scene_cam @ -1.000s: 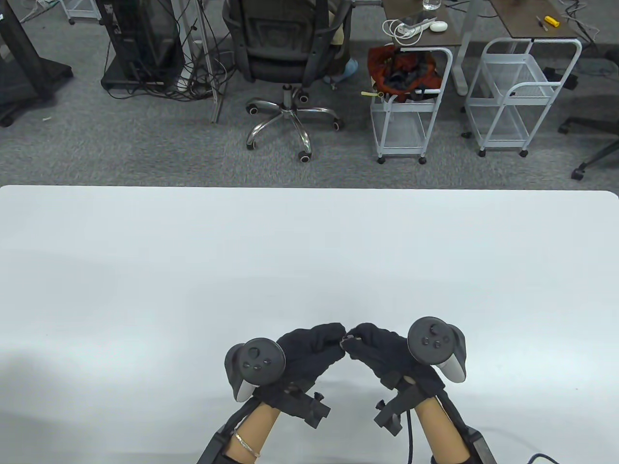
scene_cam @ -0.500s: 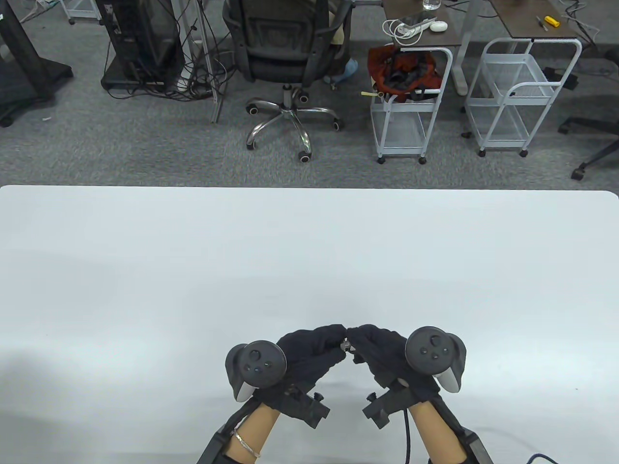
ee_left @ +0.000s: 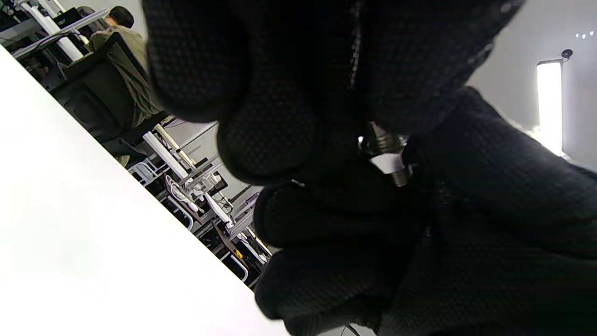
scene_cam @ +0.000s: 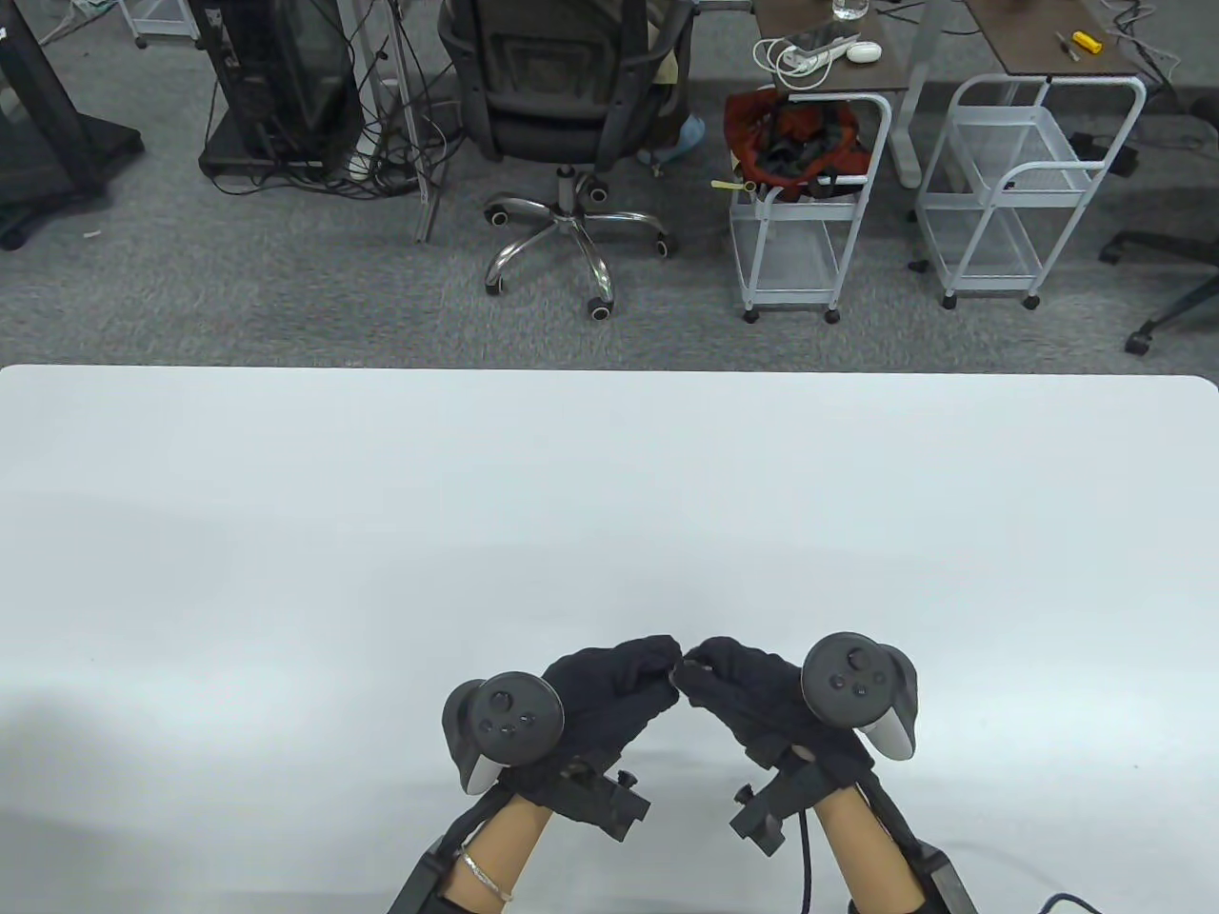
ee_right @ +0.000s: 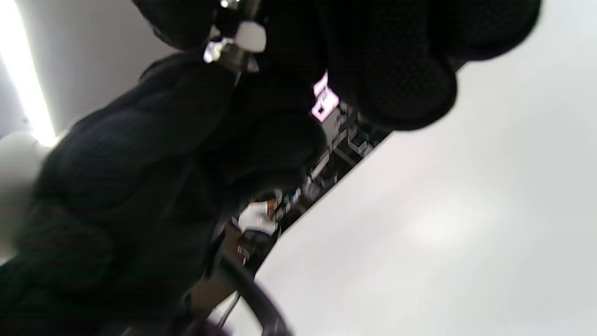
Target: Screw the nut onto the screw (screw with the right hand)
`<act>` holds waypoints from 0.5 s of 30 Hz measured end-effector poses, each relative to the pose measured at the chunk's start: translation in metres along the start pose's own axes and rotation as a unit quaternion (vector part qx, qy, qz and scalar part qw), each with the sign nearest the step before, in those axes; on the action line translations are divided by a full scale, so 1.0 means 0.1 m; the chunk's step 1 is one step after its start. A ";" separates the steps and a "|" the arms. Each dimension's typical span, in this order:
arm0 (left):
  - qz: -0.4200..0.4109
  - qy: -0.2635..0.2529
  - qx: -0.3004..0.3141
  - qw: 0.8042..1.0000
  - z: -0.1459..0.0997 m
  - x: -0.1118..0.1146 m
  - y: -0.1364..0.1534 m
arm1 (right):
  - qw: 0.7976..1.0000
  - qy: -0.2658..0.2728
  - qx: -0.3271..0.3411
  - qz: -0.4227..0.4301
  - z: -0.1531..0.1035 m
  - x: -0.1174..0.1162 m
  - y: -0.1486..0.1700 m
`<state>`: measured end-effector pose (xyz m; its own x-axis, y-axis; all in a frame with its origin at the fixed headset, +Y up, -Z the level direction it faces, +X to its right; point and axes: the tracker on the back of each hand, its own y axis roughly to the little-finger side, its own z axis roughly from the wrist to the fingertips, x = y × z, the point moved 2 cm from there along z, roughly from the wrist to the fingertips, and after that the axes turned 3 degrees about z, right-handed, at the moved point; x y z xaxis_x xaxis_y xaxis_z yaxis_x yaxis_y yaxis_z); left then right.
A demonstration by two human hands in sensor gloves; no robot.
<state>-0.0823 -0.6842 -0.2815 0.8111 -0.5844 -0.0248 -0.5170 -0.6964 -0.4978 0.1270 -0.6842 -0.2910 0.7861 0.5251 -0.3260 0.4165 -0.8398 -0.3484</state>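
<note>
My two black-gloved hands meet fingertip to fingertip just above the white table (scene_cam: 609, 495), near its front edge. In the left wrist view a small silver threaded screw (ee_left: 377, 140) sticks out from the fingers of my left hand (ee_left: 345, 121), with a hex nut (ee_left: 388, 162) on its thread. My right hand (ee_left: 489, 186) closes around the nut from the other side. The right wrist view shows the same nut (ee_right: 245, 37) pinched by my right hand (ee_right: 289, 46), blurred. In the table view my left hand (scene_cam: 657, 666) and right hand (scene_cam: 700, 666) hide the parts.
Beyond the far table edge stand an office chair (scene_cam: 562, 86), two white wire carts (scene_cam: 809, 219) and desks on grey carpet.
My right wrist rolled left and then back to the right while the fingertips stayed on the nut. My left hand held still.
</note>
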 end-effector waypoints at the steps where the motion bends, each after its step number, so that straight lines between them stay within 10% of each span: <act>1: 0.001 0.005 0.004 1.000 0.00 0.00 -0.01 | 0.999 0.028 0.008 -0.017 -0.01 0.02 0.00; 4: -0.018 0.013 0.005 1.000 0.00 0.04 -0.02 | 0.992 0.123 0.022 -0.035 -0.03 0.05 -0.02; 10: 0.005 -0.006 0.000 1.000 -0.01 -0.01 -0.02 | 1.000 0.000 0.001 0.003 0.00 0.01 -0.01; 15: -0.004 -0.005 0.011 1.000 -0.01 0.02 -0.06 | 0.995 0.102 0.018 -0.011 -0.02 0.06 -0.01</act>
<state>-0.0783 -0.6816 -0.2775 0.8180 -0.5745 -0.0298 -0.5045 -0.6916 -0.5168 0.1325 -0.6800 -0.2907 0.8546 0.5017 -0.1341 0.4213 -0.8208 -0.3857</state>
